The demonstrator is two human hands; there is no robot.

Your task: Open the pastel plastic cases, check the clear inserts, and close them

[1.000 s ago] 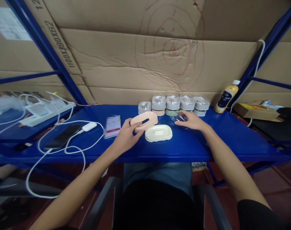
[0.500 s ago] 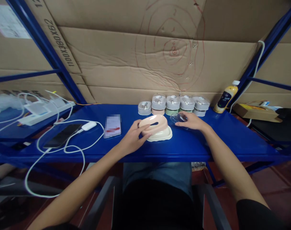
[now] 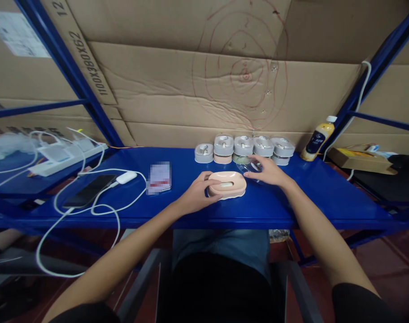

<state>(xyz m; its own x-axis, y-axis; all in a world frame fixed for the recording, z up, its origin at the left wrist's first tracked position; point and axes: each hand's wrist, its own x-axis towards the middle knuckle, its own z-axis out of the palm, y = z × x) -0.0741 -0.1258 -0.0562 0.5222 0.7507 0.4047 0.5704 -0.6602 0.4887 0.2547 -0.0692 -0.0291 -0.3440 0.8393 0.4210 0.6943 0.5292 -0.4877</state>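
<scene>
My left hand (image 3: 197, 197) grips the left end of the pink oval lid (image 3: 226, 183), fingers curled over its top edge, thumb at the near side. The lid sits flat on a cream base (image 3: 228, 194), only a thin rim of which shows beneath it. Both rest on the blue shelf (image 3: 177, 202), about mid-depth, directly in front of me.

My right hand (image 3: 270, 171) lies just right of the pink lid and behind it, fingers closed loosely over a clear plastic piece (image 3: 249, 166). Its shape is hard to read through the glare; it touches the shelf or hovers barely off it, I cannot tell which.

Behind that hand, against the cardboard wall (image 3: 177, 103): a row of round grey-lidded containers (image 3: 244, 147), some stacked two high, with pink, green and white bases.

Left of the pink lid: a phone (image 3: 159, 176) with a lit screen, lying flat. Further left, a dark phone (image 3: 89, 190) plugged into a white cable (image 3: 100, 207), which loops over the shelf edge. A power strip (image 3: 61, 159) sits at the far left.

Far right: a yellow drink bottle (image 3: 317, 139) leaning near the blue upright, and a flat cardboard box (image 3: 359, 159).
</scene>
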